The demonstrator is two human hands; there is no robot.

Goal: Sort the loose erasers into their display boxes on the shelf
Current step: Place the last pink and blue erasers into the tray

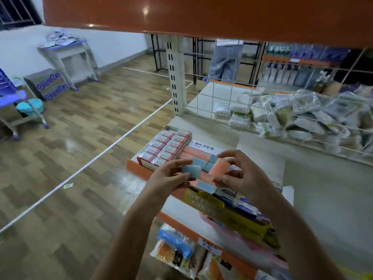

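Single head-worn wide-angle view, which looked forward and steeply down over the white shelf from just in front of its orange front edge. The left hand and right hand lay close below the lens above that shelf, the upper orange shelf overhung the top of the frame, and the wooden floor fell away left of the shelf. No second view was supplied, so no overlap existed.

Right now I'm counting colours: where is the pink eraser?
The pink eraser is pinched in the right hand, centre frame, above the open eraser box, beside the blue eraser.
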